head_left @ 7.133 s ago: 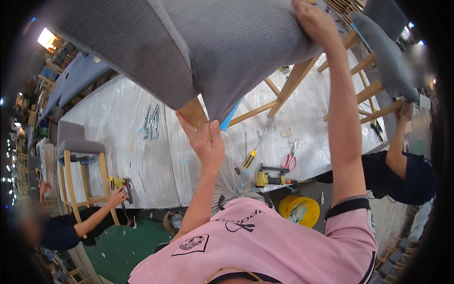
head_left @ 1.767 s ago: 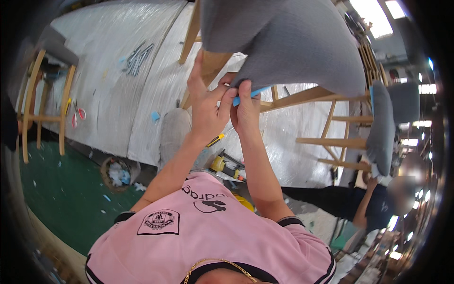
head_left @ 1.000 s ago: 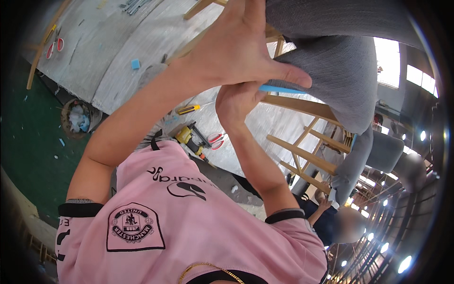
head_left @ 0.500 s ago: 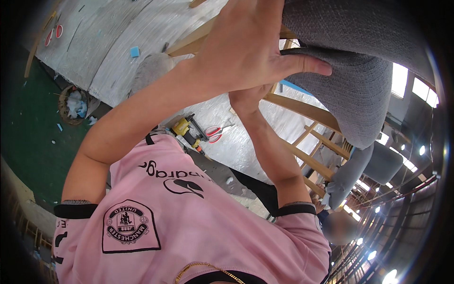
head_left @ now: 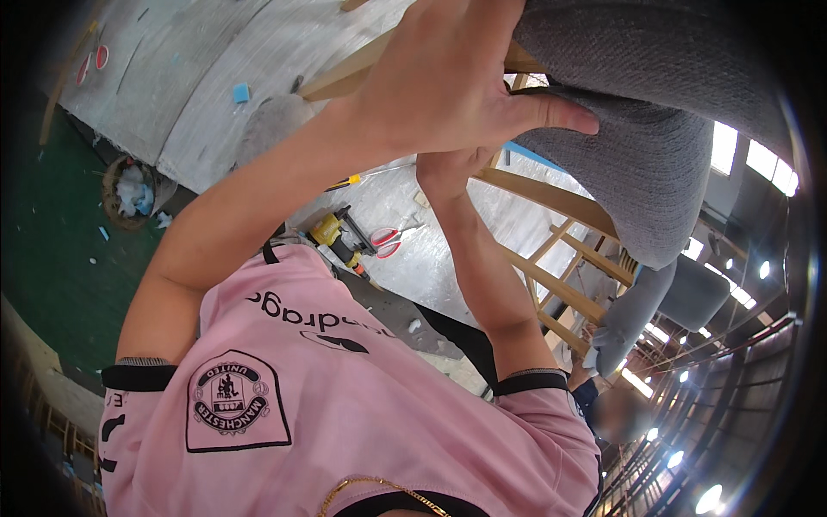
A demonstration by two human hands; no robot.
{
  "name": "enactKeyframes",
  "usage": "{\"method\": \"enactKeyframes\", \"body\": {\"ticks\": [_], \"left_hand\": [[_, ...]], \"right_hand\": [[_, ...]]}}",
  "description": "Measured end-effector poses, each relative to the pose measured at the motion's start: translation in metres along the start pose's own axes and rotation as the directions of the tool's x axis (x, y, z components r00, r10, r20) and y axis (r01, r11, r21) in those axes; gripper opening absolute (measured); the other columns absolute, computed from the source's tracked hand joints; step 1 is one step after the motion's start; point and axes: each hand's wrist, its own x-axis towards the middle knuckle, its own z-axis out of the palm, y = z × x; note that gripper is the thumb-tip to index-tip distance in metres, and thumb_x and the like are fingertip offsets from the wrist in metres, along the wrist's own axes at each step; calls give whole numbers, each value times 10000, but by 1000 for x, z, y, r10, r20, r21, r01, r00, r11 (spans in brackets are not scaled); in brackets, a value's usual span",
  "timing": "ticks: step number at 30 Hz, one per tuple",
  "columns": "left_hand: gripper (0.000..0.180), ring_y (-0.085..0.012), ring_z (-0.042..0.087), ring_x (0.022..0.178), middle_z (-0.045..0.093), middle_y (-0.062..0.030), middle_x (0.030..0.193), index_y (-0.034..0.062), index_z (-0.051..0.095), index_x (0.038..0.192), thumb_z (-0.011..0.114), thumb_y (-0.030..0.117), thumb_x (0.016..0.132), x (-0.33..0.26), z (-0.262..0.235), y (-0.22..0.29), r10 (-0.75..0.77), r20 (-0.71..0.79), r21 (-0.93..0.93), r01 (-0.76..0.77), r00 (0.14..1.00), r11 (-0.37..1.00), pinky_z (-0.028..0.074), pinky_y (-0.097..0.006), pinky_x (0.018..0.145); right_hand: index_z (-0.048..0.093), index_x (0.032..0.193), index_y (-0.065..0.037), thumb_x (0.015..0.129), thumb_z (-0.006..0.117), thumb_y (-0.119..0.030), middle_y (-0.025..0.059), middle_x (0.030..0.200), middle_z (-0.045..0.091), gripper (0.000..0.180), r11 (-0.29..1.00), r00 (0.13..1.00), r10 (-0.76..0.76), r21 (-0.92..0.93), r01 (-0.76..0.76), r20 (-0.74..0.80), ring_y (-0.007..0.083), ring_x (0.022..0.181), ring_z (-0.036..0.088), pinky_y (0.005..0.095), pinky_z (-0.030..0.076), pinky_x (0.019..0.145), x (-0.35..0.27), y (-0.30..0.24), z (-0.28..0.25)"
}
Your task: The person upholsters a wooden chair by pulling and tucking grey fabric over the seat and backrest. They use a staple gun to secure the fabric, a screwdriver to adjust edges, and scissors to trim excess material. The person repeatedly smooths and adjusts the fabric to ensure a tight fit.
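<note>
Grey woven upholstery (head_left: 637,168) covers a piece with a wooden frame (head_left: 551,202) at the upper right. My left hand (head_left: 444,90) lies against its near edge, the thumb stretched out across a fold in the cloth. The other fingers run up past the top of the view. Beneath and behind it, my right hand (head_left: 450,175) reaches up by the wooden rail. Its fingers are hidden by the left hand, so their grip does not show. A strip of blue material (head_left: 536,158) shows between the upholstery and the rail.
On the plastic-covered table (head_left: 207,112) lie a yellow nail gun (head_left: 332,234), red-handled scissors (head_left: 388,243), a yellow-handled tool (head_left: 345,182), a blue foam block (head_left: 241,92) and other scissors (head_left: 83,69). A scrap basket (head_left: 114,191) stands left. Another person (head_left: 587,396) is at the right.
Both hands keep nearly the same place on the grey upholstery. The view has shifted slightly, and the yellow-handled tool now shows below my left forearm.
</note>
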Motion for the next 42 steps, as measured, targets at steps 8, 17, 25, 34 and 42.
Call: {"method": "enactKeyframes", "body": {"ticks": [8,17,25,34,42], "left_hand": [[1196,-410,575,1270,537,-241,1438,74,283,1607,964,333,658,-1,-1,-6,9,-68,-57,-12,998,998,462,-515,1064],[1105,-289,676,1149,672,-198,1272,54,356,1585,968,219,680,19,-3,-11,-97,-47,-132,90,994,987,526,-378,981],[813,-204,555,1337,581,-115,1452,6,319,1597,774,189,949,65,16,-40,-360,66,-284,364,931,887,430,-360,1148],[665,-206,250,1550,332,-105,1654,49,232,1640,242,483,1136,107,24,-73,-287,79,-191,297,955,935,149,-357,1275],[916,-314,691,1130,672,-234,1269,-1,330,1526,849,355,860,133,45,-74,-370,-46,-208,353,928,912,539,-374,956]], "right_hand": [[499,1283,-23,1078,564,-223,60,1202,618,293,933,967,-67,-327,149,248,122,1053,596,298,483,884,33,-16,-28],[591,1179,10,1045,548,-139,134,1100,666,206,687,819,-373,-464,559,435,239,986,644,356,497,846,144,6,-45],[664,1080,23,1001,554,-60,195,1003,701,158,359,636,-706,-617,700,312,339,901,682,408,522,798,239,37,-33],[687,1012,18,1008,541,-46,191,937,719,160,523,705,-683,-545,655,192,373,837,685,443,524,747,291,41,-28],[669,1132,38,1075,519,-161,196,1074,721,256,572,687,-726,-517,637,43,350,991,706,411,539,845,305,81,-20]]}}
